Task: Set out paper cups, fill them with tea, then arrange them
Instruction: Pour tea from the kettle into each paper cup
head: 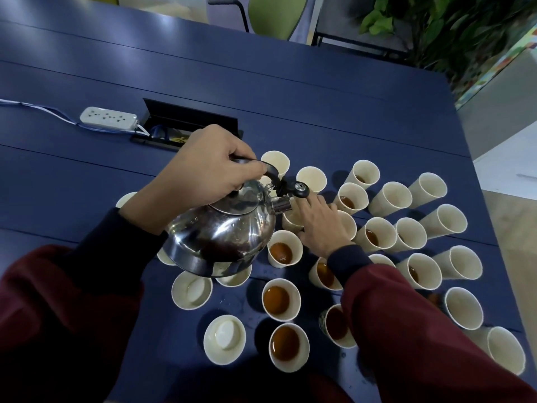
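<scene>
Several white paper cups stand on the blue table (290, 91). Some hold brown tea, like the cup (281, 299) near the middle; others are empty, like the cup (224, 339) at the front left. My left hand (203, 173) grips the black handle of a steel kettle (220, 234), which is tilted with its spout (281, 205) over a cup (292, 221). My right hand (322, 225) is wrapped around that cup, steadying it right below the spout. The kettle hides parts of a few cups.
A white power strip (109, 118) with blue and white cables lies at the back left beside an open black cable box (189, 123) set in the table. A green chair (276, 13) and plants (441, 27) stand beyond the far edge. The table's right edge is close to the cups.
</scene>
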### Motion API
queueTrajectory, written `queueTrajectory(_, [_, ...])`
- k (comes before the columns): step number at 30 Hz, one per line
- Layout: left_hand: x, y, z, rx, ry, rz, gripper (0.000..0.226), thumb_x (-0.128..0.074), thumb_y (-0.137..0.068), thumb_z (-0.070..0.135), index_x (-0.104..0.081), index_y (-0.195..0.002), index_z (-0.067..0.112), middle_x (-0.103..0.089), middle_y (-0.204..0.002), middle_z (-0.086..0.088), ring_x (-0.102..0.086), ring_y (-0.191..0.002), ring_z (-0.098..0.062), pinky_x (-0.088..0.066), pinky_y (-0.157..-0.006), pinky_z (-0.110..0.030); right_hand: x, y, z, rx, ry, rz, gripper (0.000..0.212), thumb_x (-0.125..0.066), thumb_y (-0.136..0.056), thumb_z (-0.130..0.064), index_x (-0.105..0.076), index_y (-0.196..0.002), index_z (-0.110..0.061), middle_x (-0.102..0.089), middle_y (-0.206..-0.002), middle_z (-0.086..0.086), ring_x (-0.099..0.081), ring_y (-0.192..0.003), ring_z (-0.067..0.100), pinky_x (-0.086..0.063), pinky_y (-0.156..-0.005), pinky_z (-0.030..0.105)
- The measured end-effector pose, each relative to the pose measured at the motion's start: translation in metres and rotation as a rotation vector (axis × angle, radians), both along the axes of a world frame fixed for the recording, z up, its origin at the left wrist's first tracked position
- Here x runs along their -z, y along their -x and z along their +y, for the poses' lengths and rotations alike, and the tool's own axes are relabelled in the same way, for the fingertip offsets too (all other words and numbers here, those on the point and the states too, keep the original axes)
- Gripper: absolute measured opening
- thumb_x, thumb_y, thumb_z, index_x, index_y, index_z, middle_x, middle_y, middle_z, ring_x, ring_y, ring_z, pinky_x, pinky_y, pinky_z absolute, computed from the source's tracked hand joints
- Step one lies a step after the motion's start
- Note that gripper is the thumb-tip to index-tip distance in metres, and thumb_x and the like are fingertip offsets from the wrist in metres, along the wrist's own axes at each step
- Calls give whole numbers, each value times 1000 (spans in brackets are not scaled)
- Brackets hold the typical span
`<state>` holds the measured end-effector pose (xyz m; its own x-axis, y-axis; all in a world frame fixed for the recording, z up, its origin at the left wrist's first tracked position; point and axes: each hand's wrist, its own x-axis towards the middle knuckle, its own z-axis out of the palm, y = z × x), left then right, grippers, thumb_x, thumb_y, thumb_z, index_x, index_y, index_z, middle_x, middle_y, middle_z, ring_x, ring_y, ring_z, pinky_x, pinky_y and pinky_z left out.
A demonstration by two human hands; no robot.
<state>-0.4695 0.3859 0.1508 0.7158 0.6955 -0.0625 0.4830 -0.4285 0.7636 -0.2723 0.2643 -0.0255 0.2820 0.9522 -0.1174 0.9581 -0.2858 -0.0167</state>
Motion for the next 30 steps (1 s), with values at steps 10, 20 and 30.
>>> queueTrajectory(10, [3,-14,0,26,-58,29,24,-69,-89,30,-79,-76,12,-64,-55,-4,-51,-51,-10,-41,-56,-23,5,3,-6,137,-485,559,69,-84,-72,-10,-48,-131,-6,-44,-119,9,-43,-104,14,-39,-91,19])
queueTrajectory(20, [7,-20,-7,65,-232,86,30,-67,-87,34,-76,-79,6,-65,-72,-20,-59,-76,-34,-51,-71,-45,3,18,-15,200,-508,738,66,-82,-73,-31,-49,-130,-25,-61,-120,-3,-50,-108,15,-44,-90,33])
queueTrajectory(30, [8,-26,-10,87,-311,116,28,-69,-87,32,-77,-80,7,-66,-73,-19,-60,-72,-33,-49,-70,-45,3,16,-19,237,-511,780,68,-84,-72,-28,-51,-131,-28,-60,-121,-6,-53,-112,18,-46,-93,38])
